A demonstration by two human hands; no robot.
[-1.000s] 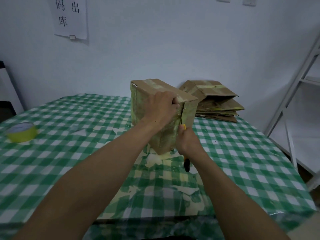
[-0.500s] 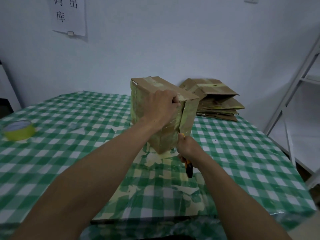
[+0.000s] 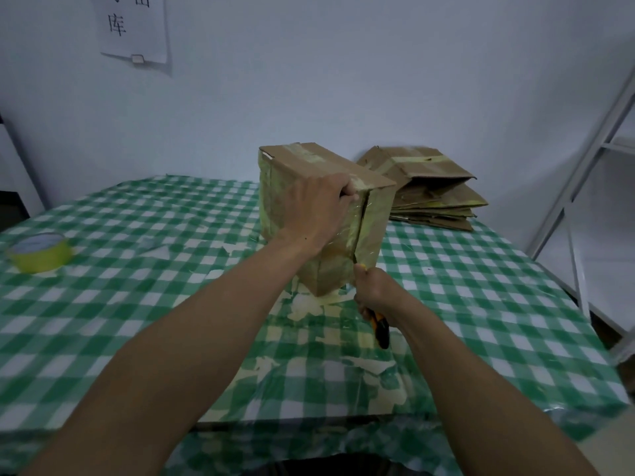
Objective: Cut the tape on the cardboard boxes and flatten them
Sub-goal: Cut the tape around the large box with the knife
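While the left hand (image 3: 316,214) grips the taped cardboard box (image 3: 372,225) (tall, glossy), the right hand (image 3: 374,290) clutches a yellow-black knife (image 3: 381,329).

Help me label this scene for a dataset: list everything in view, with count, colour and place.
table: one, green-white checked cloth, foreground
box: one, brown with yellowish tape, upright at table centre
flattened boxes: one stack, brown, far right of table
tape roll: one, yellow, table's left edge
knife: one, orange and black, low at box seam
paper sign: one, white, wall upper left
shelf frame: one, pale metal, right
left hand: grips box top
right hand: holds knife
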